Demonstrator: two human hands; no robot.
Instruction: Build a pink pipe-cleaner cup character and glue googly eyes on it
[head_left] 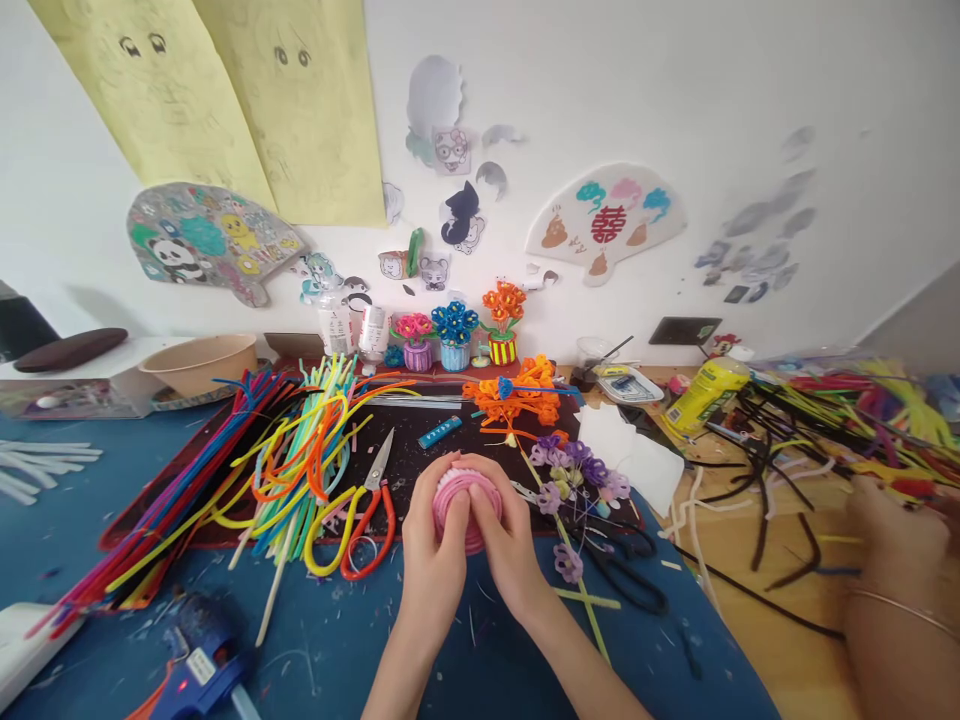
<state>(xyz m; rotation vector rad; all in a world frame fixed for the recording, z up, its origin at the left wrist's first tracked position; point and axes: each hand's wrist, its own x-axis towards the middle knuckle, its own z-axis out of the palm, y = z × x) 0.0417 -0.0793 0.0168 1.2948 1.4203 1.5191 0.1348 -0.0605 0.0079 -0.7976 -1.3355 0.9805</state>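
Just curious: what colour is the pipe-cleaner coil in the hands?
The coil is pink; head view.

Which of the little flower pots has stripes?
The rightmost pot, holding orange flowers, has yellow and red stripes; the purple pot and blue pot don't.

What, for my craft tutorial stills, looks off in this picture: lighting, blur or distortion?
Head view: wide-angle distortion bows the wall and table edges; light is soft and even, with faint shadows and no harsh glare; the left hand, right hand and pink pipe-cleaner coil look sharp; the co-worker's hand at far right is stretched by the lens.
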